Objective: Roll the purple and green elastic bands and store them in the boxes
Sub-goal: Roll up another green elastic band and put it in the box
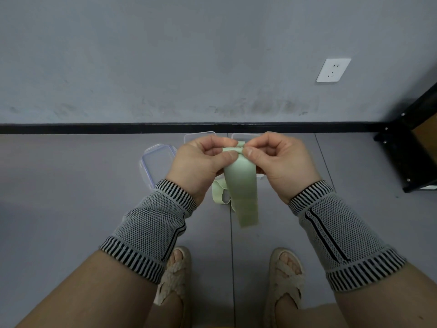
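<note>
I have both hands up in front of me, close together, working the top end of the green elastic band (pixel 241 183). My left hand (pixel 201 159) pinches the band's upper edge between thumb and curled fingers, and my right hand (pixel 272 157) pinches the same edge just beside it — the two thumbs nearly meet over a small first fold or turn of the roll. The rest of the band hangs down loose between my wrists, and a further loop of it trails lower left of the hanging strip; I cannot tell whether that loop rests on the floor (pixel 71 185).

Behind my hands, on the floor near the black skirting, sit clear plastic boxes: one lid or box with a bluish rim (pixel 157 162) to the left, and the edges of two more (pixel 201 136) peeking over my knuckles. I see no purple band from here; it may be hidden by my hands.

My judgement is that the roll is only just started. The risks as I see them: the first turn is tiny and the material looks springy, so if either pinch loosens the core could pop open. Rolling with uneven pressure between the two hands would likely make it cone out sideways — a skewed roll may not fit the box. The dangling loop could also twist and get wound in crooked.
</note>
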Demonstrator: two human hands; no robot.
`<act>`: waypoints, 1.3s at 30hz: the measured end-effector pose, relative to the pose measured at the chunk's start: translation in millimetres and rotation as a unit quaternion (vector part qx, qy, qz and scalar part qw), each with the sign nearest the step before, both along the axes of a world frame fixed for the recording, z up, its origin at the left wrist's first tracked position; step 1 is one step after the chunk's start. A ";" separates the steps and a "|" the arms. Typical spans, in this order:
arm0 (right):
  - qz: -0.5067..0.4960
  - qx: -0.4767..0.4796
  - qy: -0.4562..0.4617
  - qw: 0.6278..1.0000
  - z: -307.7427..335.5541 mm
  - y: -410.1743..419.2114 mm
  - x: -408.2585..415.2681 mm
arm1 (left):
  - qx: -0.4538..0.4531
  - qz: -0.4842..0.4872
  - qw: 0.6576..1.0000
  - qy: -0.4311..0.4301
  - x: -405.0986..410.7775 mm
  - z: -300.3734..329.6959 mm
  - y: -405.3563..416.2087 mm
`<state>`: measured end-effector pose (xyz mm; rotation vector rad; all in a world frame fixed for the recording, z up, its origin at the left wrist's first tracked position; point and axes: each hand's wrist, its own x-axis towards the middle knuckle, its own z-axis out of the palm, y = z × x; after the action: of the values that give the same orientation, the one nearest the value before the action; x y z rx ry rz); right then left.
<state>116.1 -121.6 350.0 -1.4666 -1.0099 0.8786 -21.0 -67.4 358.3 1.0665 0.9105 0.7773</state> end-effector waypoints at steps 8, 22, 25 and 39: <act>0.015 0.004 0.026 1.000 -3.3 3.1 -1.8 | -0.027 0.003 1.000 -0.001 1.0 1.9 -0.2; -0.038 0.010 0.008 0.999 -3.3 4.3 -7.0 | 0.021 0.014 0.998 0.064 2.7 1.1 -3.6; -0.034 0.015 0.000 0.999 -2.6 4.1 -8.1 | 0.043 0.024 0.997 0.067 3.2 -1.4 -3.8; -0.081 0.006 -0.012 0.997 -1.7 3.5 -3.4 | 0.119 0.050 0.979 0.158 10.1 -13.8 -7.1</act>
<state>112.7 -118.1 348.3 -1.5285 -0.8999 0.7382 -10.9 -74.5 344.5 1.3907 1.1667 0.8291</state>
